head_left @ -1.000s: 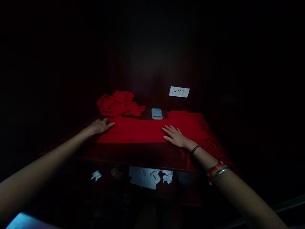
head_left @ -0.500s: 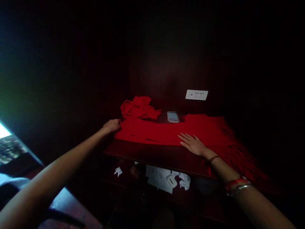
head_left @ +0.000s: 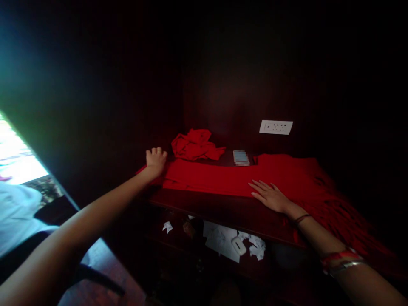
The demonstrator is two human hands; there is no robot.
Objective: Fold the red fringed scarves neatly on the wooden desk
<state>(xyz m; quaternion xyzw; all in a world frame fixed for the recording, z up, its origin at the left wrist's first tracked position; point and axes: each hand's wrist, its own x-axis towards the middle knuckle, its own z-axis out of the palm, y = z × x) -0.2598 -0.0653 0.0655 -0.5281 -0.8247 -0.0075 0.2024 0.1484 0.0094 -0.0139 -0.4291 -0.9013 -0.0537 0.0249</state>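
A long red fringed scarf (head_left: 210, 176) lies folded in layers along a dark wooden shelf (head_left: 207, 208). Its loose fringe spreads to the right and hangs by the front edge. At the scarf's left end, my left hand (head_left: 156, 159) has its fingers bent down over the cloth; the fingertips are hidden. A bit of red cloth shows left of that wrist. My right hand (head_left: 269, 196) lies flat with fingers spread on the scarf's front edge. Behind the left part sits a crumpled red cloth (head_left: 197, 145).
A small pale blurred item (head_left: 241, 157) lies behind the scarf. A white socket plate (head_left: 276, 127) is on the back wall. The lower shelf holds paper sheets (head_left: 219, 238), a white case (head_left: 238, 245) and crumpled paper (head_left: 256, 246). A dark side panel (head_left: 105, 127) stands at left.
My left hand has turned so its fingers point away from me, and red cloth now shows to its left. My right hand stays flat on the scarf. The view has shifted slightly left.
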